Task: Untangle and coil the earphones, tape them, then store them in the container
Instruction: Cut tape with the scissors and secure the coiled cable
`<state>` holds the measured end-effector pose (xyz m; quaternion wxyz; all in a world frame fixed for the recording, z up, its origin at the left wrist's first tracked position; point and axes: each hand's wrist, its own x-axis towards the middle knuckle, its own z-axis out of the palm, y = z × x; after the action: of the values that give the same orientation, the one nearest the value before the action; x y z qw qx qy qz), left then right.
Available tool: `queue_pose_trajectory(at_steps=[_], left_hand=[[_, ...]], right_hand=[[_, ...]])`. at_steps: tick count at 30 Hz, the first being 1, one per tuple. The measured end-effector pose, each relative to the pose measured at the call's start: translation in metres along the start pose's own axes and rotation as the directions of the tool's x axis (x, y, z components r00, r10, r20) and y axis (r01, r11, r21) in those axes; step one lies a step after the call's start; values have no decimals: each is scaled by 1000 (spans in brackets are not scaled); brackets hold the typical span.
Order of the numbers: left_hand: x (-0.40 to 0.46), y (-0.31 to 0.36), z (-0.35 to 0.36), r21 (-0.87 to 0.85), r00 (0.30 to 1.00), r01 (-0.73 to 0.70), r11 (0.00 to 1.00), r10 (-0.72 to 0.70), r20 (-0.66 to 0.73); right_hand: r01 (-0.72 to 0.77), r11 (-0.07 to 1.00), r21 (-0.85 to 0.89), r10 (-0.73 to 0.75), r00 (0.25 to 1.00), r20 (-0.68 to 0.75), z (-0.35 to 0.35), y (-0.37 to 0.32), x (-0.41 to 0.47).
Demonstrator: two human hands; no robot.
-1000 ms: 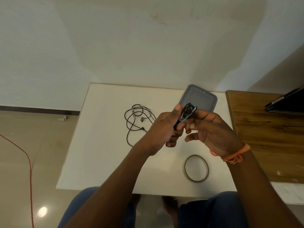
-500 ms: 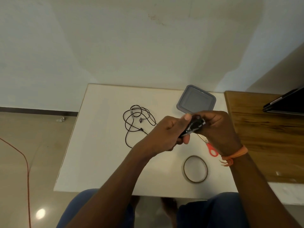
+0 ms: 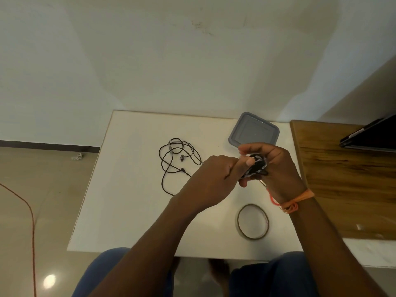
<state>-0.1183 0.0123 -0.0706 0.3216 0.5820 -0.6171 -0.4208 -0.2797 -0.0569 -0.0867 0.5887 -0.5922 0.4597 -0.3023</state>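
A small coiled bundle of black earphones (image 3: 256,167) is held above the white table (image 3: 132,202). My left hand (image 3: 216,176) pinches the bundle with thumb on top. My right hand (image 3: 276,168) curls around its far side. A second pair of black earphones (image 3: 175,161) lies loose and tangled on the table, left of my hands. The grey container (image 3: 254,130), its lid on, sits at the table's far edge behind my hands. A roll of clear tape (image 3: 252,221) lies flat near the front edge.
Red-handled scissors (image 3: 272,199) lie mostly hidden under my right wrist. A wooden table (image 3: 342,179) adjoins on the right, with a dark laptop (image 3: 372,136) on it. An orange cable (image 3: 32,221) runs across the floor at left.
Both hands with the bundle dropped from in front of the container toward the table and shifted right. My right hand closed further round the bundle.
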Motion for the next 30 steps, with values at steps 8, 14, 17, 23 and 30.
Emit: queue_pose_trajectory(at_steps=[8, 14, 17, 23, 30], left_hand=[[2, -3, -1, 180, 986, 2, 984, 28, -163], [3, -10, 0, 516, 982, 69, 854, 32, -185], [3, -12, 0, 556, 990, 17, 831, 65, -127], [4, -17, 1, 600, 963, 40, 799, 128, -236], [7, -16, 3, 123, 938, 66, 990, -20, -347]], right_hand=[[-442, 860, 256, 460, 888, -11, -11, -5, -5], [-308, 917, 255, 257, 942, 215, 12, -15, -15], [-175, 957, 232, 145, 979, 143, 20, -14, -12], [-80, 942, 325, 66, 996, 52, 22, -11, -13], [-11, 937, 348, 24, 999, -31, 28, -14, -12]])
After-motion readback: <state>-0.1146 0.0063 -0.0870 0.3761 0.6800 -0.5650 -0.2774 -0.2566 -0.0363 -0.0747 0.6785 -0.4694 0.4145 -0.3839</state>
